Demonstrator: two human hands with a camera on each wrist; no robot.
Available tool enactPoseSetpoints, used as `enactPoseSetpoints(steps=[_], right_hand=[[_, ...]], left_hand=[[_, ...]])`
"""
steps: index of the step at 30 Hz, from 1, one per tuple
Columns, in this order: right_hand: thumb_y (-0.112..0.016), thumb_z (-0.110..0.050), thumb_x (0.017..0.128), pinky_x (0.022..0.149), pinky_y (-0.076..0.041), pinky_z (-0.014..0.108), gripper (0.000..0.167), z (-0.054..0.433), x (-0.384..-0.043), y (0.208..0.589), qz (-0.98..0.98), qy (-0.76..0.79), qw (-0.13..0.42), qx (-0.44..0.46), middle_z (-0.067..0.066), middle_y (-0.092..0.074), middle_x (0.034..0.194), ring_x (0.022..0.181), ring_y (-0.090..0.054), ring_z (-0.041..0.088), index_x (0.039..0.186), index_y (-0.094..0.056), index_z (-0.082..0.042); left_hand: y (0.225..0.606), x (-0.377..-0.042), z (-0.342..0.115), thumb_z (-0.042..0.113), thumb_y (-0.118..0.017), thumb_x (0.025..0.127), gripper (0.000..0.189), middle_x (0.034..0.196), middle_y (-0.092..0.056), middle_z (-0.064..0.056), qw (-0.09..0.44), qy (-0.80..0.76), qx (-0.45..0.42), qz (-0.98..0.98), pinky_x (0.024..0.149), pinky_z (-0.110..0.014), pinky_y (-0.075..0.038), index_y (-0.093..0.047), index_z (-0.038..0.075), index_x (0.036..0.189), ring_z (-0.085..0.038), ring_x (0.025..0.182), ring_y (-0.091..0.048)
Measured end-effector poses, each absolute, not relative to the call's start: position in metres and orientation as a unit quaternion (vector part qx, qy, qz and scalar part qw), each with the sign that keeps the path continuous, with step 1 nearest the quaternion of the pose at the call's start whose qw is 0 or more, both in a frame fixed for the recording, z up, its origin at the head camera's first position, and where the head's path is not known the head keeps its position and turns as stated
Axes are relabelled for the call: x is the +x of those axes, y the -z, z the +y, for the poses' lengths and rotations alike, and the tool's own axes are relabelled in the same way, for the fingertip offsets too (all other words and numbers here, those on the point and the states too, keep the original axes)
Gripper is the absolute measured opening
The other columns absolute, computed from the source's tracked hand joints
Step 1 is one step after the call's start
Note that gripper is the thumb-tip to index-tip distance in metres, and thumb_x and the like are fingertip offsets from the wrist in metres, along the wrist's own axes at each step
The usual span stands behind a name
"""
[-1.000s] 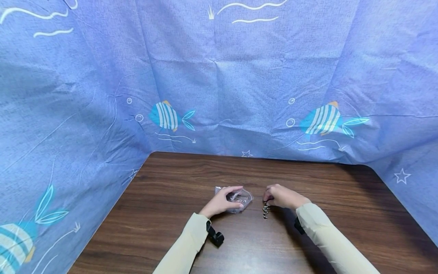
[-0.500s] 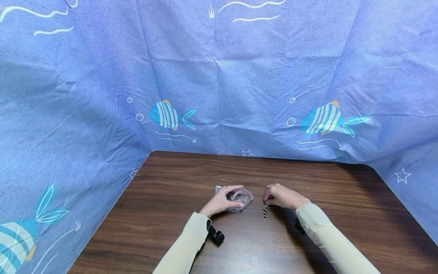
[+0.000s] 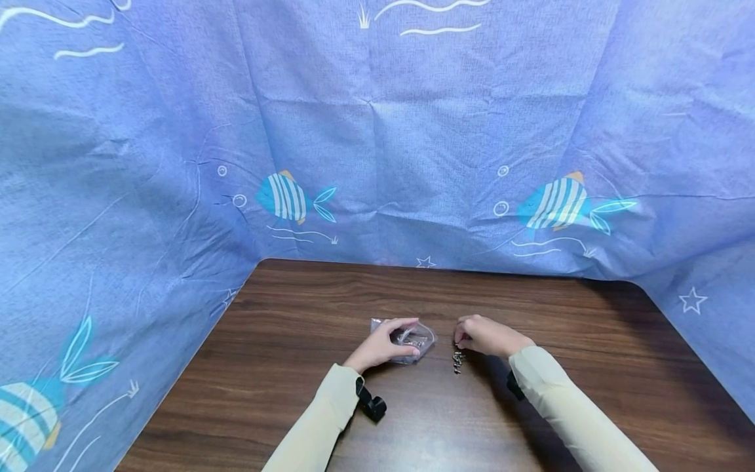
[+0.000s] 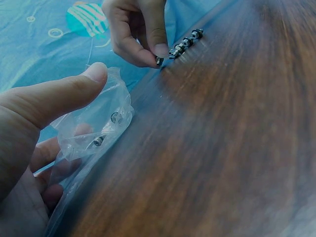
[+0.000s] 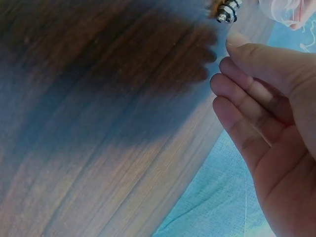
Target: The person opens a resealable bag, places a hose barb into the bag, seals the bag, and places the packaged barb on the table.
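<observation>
My left hand holds a clear plastic bag, its thumb along one side and curled fingers along the other. Inside the bag lie a few small metal pieces. Just right of it, my right hand pinches a small dark metal piece between thumb and fingertip, low over the table. Beside those fingertips is a short line of small silver-and-black metal pieces, close together on the wood. In the right wrist view the thumb hides the pinched piece.
The brown wooden table has a far edge that meets a blue fish-printed cloth. Black straps with cameras sit on both wrists, the left camera low over the table.
The right fingertips have lifted slightly from the line of metal pieces. The left hand and the bag have stayed in place.
</observation>
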State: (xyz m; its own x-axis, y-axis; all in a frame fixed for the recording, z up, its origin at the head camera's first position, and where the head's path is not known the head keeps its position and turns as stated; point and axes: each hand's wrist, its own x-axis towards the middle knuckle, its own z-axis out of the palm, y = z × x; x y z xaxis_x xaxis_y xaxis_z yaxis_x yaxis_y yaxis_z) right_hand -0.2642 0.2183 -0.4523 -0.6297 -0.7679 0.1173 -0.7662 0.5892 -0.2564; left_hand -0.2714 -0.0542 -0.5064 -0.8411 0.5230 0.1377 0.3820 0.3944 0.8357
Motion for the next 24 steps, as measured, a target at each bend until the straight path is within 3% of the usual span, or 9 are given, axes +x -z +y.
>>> enactPoseSetpoints(steps=[24], right_hand=[[-0.070,0.000,0.082,0.070,-0.053,0.021,0.005,0.206,-0.269,0.432,0.897,0.144,-0.021,-0.417,0.000,-0.065,0.083,0.076,-0.064,0.011,0.084,-0.071,-0.004]], left_hand=[[0.507,-0.273,-0.054,0.030,-0.079,0.080,0.066,0.129,-0.061,-0.002,0.074,-0.478,0.282,0.828,0.103,-0.037,-0.040,-0.053,0.015,0.138,-0.020,0.121,-0.052]])
